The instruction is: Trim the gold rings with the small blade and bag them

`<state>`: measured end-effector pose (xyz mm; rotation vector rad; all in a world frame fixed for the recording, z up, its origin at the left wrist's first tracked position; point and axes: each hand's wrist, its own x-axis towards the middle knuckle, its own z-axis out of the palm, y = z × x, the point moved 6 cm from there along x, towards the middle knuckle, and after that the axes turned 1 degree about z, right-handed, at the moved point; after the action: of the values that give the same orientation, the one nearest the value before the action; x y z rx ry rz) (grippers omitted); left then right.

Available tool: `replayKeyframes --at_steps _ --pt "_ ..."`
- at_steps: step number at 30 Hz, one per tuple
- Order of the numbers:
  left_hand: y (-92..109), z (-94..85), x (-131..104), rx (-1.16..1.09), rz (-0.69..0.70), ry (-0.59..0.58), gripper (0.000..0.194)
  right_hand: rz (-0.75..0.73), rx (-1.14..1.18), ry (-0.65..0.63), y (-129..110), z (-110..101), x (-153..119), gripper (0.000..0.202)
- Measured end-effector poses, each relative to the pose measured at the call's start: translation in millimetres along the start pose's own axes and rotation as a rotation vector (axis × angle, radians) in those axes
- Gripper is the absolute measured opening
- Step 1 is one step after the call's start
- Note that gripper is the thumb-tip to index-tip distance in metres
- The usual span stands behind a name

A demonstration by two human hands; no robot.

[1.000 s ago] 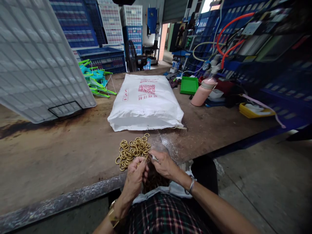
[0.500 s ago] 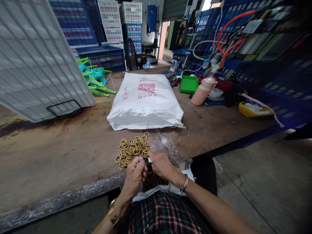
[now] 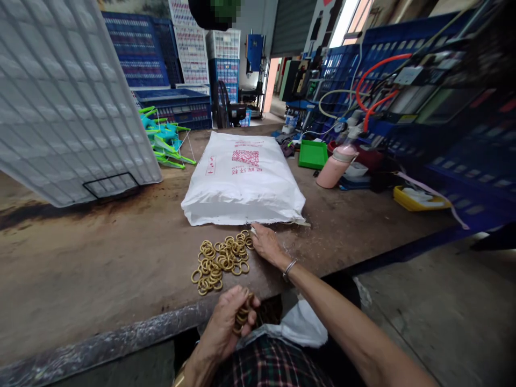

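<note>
So I'm standing here by the bench, and the person sitting at it has both hands going around a bunch of brass-coloured rings [image 3: 221, 259]. Most of those are loose on the table [image 3: 121, 252], heaped near its front edge, kinda one layer deep in spots and stacked in others. A few more are in the left hand [image 3: 227, 316], which is curled closed around them right at the front edge, over the lap. You can see some poking out between thumb and fingers.

Right hand [image 3: 269, 246] is over the table, at the right side of the heap, fingertips right by the outermost rings. There's something small and white [image 3: 253, 230] at its thumb, can't make out what. Also can't tell if it's actually pinching a ring or just touching one. Silver bangle [image 3: 289, 269] on that wrist, btw.

Just behind the heap, toward the far edge, is a big white sack [image 3: 245, 180] lying flat with red print. A white crate [image 3: 72, 107] takes up the left end of the table. Over on the right side there's a green tray [image 3: 313, 155] and a pink bottle [image 3: 335, 169], with a yellow tray [image 3: 420, 200] closer to the right edge.
</note>
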<state>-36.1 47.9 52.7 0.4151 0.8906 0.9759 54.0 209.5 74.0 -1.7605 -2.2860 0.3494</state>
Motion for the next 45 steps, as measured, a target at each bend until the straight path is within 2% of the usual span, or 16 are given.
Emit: replayKeyframes --at_steps 4,9,12,15,20,25,31,37,39,43,45 --pt "5 -2.3 3 -0.067 -0.001 -0.015 0.026 0.003 -0.046 -0.014 -3 5 12 0.02" --pt "3 -3.4 5 -0.182 -0.065 -0.039 0.024 0.001 -0.081 -0.062 -4 5 14 0.019" --pt "4 -5.3 7 -0.243 -0.064 -0.057 0.023 0.02 -0.054 -0.057 -1 4 15 0.018" --pt "9 -7.1 10 -0.249 -0.036 -0.027 0.027 0.045 0.038 -0.012 4 1 10 0.017" --pt "26 -5.2 14 -0.131 0.076 0.098 0.034 -0.093 0.364 0.093 -2 -7 -23 0.011" --pt "34 -7.4 16 0.061 0.208 0.266 0.046 -0.235 0.539 0.079 -18 -11 -65 0.012" --pt "28 -13.1 19 0.165 0.222 0.288 0.043 -0.212 0.65 -0.026 -29 -13 -83 0.011" --pt "31 -17.8 14 0.501 0.349 0.289 0.034 -0.152 0.746 -0.145 -31 -11 -84 0.014" --pt "29 -16.0 12 0.509 0.322 0.257 0.033 -0.127 0.741 -0.154 -30 -10 -84 0.014" --pt "19 -9.5 10 0.269 0.141 0.15 0.031 -0.091 0.746 -0.175 -31 -9 -87 0.012" --pt "17 -5.8 9 0.183 0.101 0.114 0.03 -0.101 0.771 -0.176 -32 -10 -88 0.015"
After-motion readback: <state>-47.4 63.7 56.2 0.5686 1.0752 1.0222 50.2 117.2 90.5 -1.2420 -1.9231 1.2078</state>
